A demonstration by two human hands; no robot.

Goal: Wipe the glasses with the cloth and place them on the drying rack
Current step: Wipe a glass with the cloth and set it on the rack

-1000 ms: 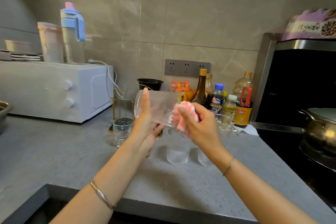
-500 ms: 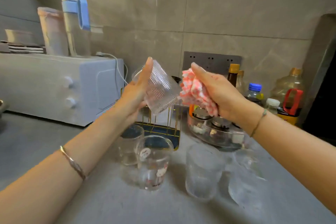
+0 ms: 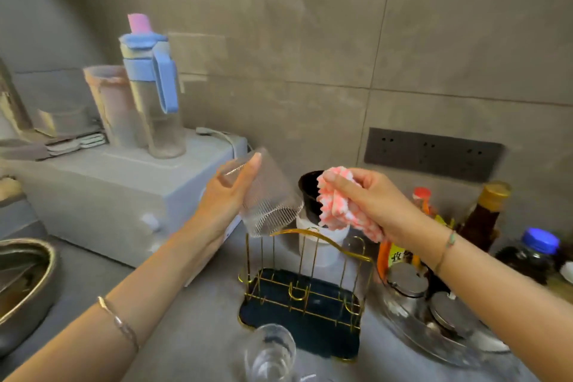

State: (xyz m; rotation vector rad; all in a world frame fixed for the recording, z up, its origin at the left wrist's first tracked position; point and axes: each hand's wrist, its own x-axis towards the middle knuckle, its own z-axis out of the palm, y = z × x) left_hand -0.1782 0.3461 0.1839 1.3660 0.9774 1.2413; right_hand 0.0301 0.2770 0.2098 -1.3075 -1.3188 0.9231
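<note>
- Left hand (image 3: 228, 198) grips a ribbed glass (image 3: 266, 195): fingers wrapped round the side, thumb hidden behind. Glass is tilted, mouth pointing down and toward the right hand.
- Right hand (image 3: 376, 198) is closed on a bunched pink-and-white cloth (image 3: 338, 205). Cloth sits just beside the glass mouth, apart from it, not touching.
- Drying rack (image 3: 305, 285), gold wire on a dark tray, stands on the counter right below both hands. No glass on it.
- Step, my read: wiping done for this glass, now the placing step.
- Next move: finish turning the glass mouth-down, lower it onto a rack peg, clear the rack's arched handle, then let go.
- Another glass (image 3: 269, 353) waits on the counter nearer than the rack, below the hands. Probably next in line.
</note>
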